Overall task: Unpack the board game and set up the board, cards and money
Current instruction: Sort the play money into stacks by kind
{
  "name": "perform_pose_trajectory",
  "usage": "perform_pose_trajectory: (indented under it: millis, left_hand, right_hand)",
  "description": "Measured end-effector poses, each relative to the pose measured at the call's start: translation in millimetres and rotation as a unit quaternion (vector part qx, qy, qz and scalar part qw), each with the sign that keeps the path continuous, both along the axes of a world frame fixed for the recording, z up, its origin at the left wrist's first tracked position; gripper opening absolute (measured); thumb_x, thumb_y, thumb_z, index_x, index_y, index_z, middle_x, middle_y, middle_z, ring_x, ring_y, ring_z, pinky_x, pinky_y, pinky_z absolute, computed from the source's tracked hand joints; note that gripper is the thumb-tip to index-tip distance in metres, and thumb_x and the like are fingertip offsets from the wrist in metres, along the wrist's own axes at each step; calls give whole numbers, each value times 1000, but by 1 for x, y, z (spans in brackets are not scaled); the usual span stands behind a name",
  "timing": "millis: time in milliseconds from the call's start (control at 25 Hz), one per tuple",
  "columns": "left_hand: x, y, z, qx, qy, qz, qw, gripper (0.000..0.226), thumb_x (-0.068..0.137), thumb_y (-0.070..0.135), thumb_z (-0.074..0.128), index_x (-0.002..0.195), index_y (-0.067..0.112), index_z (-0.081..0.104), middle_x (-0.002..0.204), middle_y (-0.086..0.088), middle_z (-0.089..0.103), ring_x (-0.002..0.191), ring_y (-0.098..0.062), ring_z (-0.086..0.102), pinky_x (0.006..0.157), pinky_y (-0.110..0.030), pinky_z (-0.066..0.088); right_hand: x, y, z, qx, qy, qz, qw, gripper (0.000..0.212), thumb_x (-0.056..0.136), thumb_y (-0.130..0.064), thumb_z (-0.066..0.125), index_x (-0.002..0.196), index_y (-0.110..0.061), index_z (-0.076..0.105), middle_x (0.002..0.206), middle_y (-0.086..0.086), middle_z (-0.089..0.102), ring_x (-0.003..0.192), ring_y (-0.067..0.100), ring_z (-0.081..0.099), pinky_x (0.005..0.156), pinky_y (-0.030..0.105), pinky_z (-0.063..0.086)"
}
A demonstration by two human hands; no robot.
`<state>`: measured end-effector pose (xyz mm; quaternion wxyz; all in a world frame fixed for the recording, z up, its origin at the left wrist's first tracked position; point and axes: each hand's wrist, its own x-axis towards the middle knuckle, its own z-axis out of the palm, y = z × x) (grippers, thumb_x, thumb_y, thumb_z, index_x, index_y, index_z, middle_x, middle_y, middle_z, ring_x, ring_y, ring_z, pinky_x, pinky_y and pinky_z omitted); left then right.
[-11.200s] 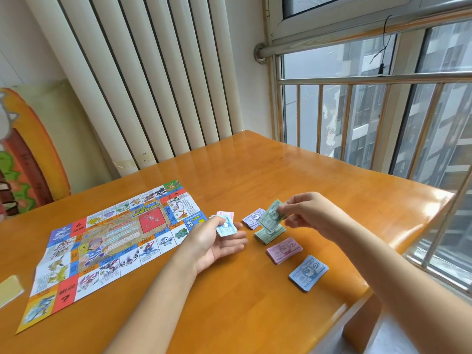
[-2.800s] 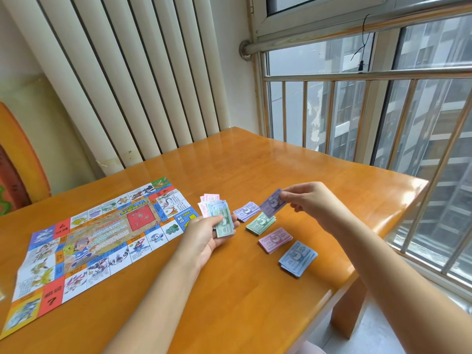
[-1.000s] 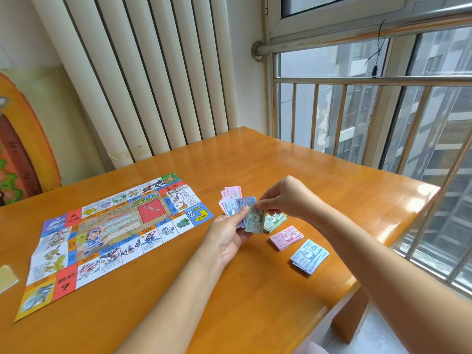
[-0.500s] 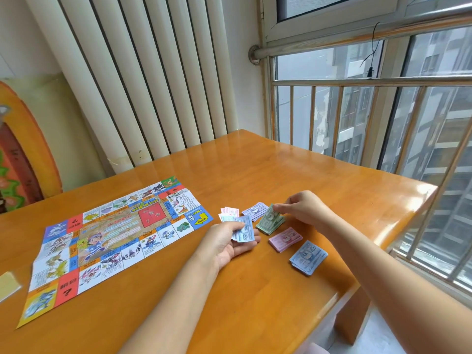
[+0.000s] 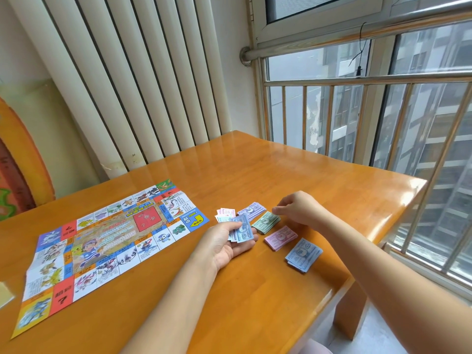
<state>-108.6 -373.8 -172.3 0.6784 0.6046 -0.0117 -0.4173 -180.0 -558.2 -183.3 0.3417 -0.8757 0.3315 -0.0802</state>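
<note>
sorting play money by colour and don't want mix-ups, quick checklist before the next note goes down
1. Left hand grips the mixed notes: ok.
2. Right hand clear of the green pile: cannot tell.
3. Purple pile, pink pile and blue pile each one colour: ok.
4. Front note in the left hand is blue, matching the blue pile: ok.
5. Board flat, apart from the money: ok.

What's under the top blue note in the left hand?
Under the blue note, more notes fan out, pink and pale edges showing. The left hand grips them from below; their faces and count are covered.
</note>
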Motion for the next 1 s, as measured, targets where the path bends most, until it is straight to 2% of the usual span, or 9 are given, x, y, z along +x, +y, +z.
perform_pose_trajectory:
  millis: [80, 160, 240, 280, 400, 520, 720, 840, 1000]
  left_hand:
    - [1, 1, 1, 1, -29, 15, 999, 8, 94, 1, 48, 98, -2, 54, 92, -23, 68, 76, -30, 68, 53, -32, 57]
    - [1, 0, 1, -30, -64, 53, 996, 12, 90, 1, 57, 102, 0, 57, 91, -19, 69, 75, -24, 68, 53, -28, 58]
    - [-3, -3, 2, -61, -113, 83, 988, 9, 85, 2, 65, 93, 5, 61, 79, -10, 71, 67, -18, 68, 53, -26, 57]
    - [-5, -4, 3, -64, -143, 88, 984, 8, 83, 4, 68, 88, 7, 63, 73, -6, 71, 63, -15, 69, 53, -25, 57]
    - [-11, -4, 6, -63, -187, 81, 977, 9, 80, 9, 72, 85, 10, 65, 68, -1, 72, 62, -13, 70, 55, -24, 57]
    - [-14, -4, 9, -85, -139, 54, 985, 2, 88, 5, 62, 87, 6, 62, 68, -5, 72, 63, -15, 70, 56, -26, 58]
    - [-16, -10, 9, -105, -107, 68, 986, 12, 90, -8, 51, 86, 1, 58, 77, -13, 69, 62, -18, 69, 57, -29, 59]
    - [-9, -6, 9, -114, -97, 108, 983, 13, 90, -11, 51, 84, 0, 57, 77, -13, 68, 61, -17, 68, 54, -29, 58]
    - [0, 1, 8, -118, -78, 125, 982, 12, 88, -12, 52, 82, -1, 54, 74, -14, 68, 60, -19, 68, 54, -31, 58]
  right_hand:
    - [-3, 6, 6, 4, -54, -11, 998, 21, 86, -35, 67, 92, -15, 71, 85, 0, 64, 84, 18, 59, 77, 33, 50]
    - [-8, 17, 14, 41, -151, -2, 988, 22, 87, -34, 67, 91, -12, 71, 76, -3, 61, 70, 11, 55, 61, 24, 45]
    - [-13, 31, 25, 120, -217, 60, 967, 25, 85, -37, 69, 88, -12, 72, 73, -2, 65, 67, 10, 58, 63, 25, 47]
    - [-16, 37, 31, 141, -221, 99, 960, 25, 83, -37, 70, 88, -13, 72, 74, 1, 68, 67, 9, 59, 64, 25, 49]
    - [-17, 45, 40, 117, -200, 152, 961, 13, 78, -24, 77, 86, -15, 72, 77, 3, 71, 64, 6, 60, 59, 18, 49]
    - [-17, 44, 43, 110, -197, 128, 966, 15, 77, -13, 77, 89, -17, 70, 82, 2, 73, 68, 7, 66, 62, 19, 54]
    - [-14, 41, 40, 97, -176, 118, 972, 22, 83, -13, 72, 105, -17, 69, 85, -2, 68, 70, 6, 64, 60, 18, 50]
    - [-9, 36, 38, 117, -171, 122, 971, 18, 86, -7, 68, 103, -11, 69, 80, -2, 67, 69, 10, 64, 70, 27, 57]
    - [-7, 31, 38, 154, -169, 112, 967, 9, 85, -4, 67, 88, -12, 68, 80, 1, 68, 72, 13, 64, 78, 31, 55]
